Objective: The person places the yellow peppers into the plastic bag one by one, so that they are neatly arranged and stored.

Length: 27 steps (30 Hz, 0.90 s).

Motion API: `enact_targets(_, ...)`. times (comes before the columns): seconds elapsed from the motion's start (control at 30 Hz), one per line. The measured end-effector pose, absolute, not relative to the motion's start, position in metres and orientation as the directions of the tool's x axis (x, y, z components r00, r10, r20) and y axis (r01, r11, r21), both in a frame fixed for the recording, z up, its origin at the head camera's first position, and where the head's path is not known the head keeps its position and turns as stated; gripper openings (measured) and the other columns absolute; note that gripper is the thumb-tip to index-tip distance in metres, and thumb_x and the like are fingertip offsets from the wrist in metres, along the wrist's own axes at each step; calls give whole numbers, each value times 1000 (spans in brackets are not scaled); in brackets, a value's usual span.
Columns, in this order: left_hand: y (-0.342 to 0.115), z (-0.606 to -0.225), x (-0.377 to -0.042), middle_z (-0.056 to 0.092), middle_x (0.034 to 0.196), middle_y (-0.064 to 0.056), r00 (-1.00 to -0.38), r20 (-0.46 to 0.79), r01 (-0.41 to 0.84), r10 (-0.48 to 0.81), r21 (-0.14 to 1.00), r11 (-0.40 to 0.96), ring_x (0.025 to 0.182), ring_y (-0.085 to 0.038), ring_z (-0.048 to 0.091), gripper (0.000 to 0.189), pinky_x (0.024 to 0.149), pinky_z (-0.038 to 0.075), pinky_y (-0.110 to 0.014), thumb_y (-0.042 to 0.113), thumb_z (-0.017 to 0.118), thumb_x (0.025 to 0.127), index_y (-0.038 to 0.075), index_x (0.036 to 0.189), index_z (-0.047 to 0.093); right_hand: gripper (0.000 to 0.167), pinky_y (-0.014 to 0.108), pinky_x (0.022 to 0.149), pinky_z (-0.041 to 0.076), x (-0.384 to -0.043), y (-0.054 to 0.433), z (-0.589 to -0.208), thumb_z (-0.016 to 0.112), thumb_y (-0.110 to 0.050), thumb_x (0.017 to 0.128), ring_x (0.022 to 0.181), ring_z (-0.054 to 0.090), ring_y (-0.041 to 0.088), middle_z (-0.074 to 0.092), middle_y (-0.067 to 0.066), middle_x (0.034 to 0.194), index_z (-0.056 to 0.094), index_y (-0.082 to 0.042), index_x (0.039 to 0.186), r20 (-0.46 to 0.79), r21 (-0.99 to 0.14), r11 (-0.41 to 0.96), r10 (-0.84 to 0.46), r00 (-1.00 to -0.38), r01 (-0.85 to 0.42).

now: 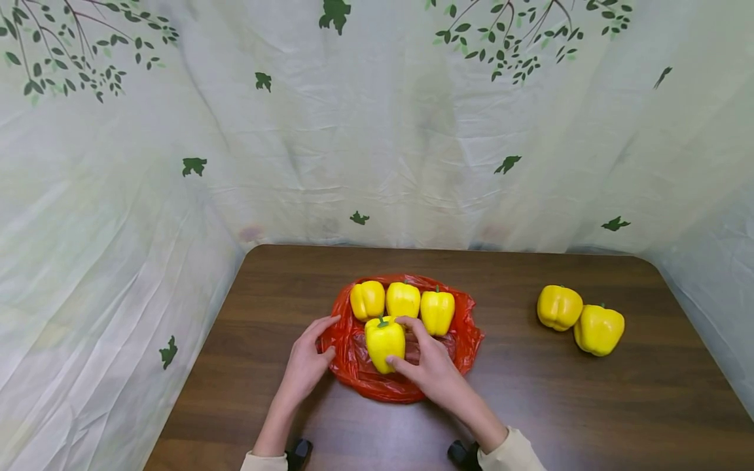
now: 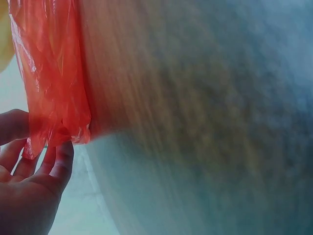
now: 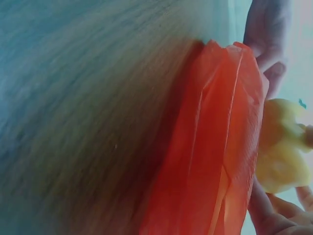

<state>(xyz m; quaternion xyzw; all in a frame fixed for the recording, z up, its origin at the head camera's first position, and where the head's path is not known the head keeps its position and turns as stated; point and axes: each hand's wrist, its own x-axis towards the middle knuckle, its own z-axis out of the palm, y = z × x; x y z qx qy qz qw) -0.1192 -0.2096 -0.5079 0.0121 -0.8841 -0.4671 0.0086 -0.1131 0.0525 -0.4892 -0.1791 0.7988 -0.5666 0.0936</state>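
Indoors, pale, creased cloth (image 1: 383,131) hangs behind and to both sides of a dark wood-grain table (image 1: 235,405), rounded at its far corners and catching a soft sheen toward its near edge. Around mid-table sits an open red plastic bag (image 1: 394,392), its rim crumpled. A person in pale sleeves (image 1: 512,451) leans both arms in: the left hand (image 1: 307,366) has its grip pinched on the bag's left rim, while the right hand (image 1: 436,373) has its grip clamped on a yellow pepper (image 1: 381,343), stem up, over the near part of the bag; whether its base touches the plastic cannot be told. Beyond it, three other peppers (image 1: 403,299) form a row in the bag's far side. Two loose peppers (image 1: 559,307) touch each other at the table's right, well apart from the bag. Small green leaves (image 1: 194,167) dot the cloth.
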Motion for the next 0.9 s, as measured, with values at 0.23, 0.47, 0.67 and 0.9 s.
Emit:
enact_targets(0.23,-209,-508,-118,53,137,-8,-999,21,0,-31,826,564,125,-30,51,54,101,45,-49,-8,64,83,15,132,61,60,36,89,54,-115,43,-495,74,-35,88,110,57,19,54,0,130,42,-24,138,6,-937,316,-410,-912,-147)
enact_targets(0.47,-209,-509,-119,54,137,-8,-999,22,5,-24,824,567,125,-30,51,54,101,44,-49,-8,65,83,15,132,61,57,41,92,52,-116,31,-500,74,-35,88,107,58,20,57,0,125,47,-23,137,-16,-935,332,-385,-923,-122)
enact_targets(0.67,-208,-509,-119,54,137,-7,-1000,7,-10,-28,828,560,124,-30,52,55,99,47,-48,-8,65,83,16,133,61,58,35,86,55,-118,23,-502,73,-36,89,106,62,17,56,1,129,47,-20,139,-64,-937,341,-369,-927,-71)
enact_targets(0.9,-208,-510,-118,54,136,-7,-1000,19,5,-20,833,553,123,-30,53,55,97,48,-47,-7,66,83,17,132,62,63,32,77,55,-121,12,-506,75,-40,86,89,63,15,60,4,123,51,-14,138,-79,-903,424,-305,-949,-61)
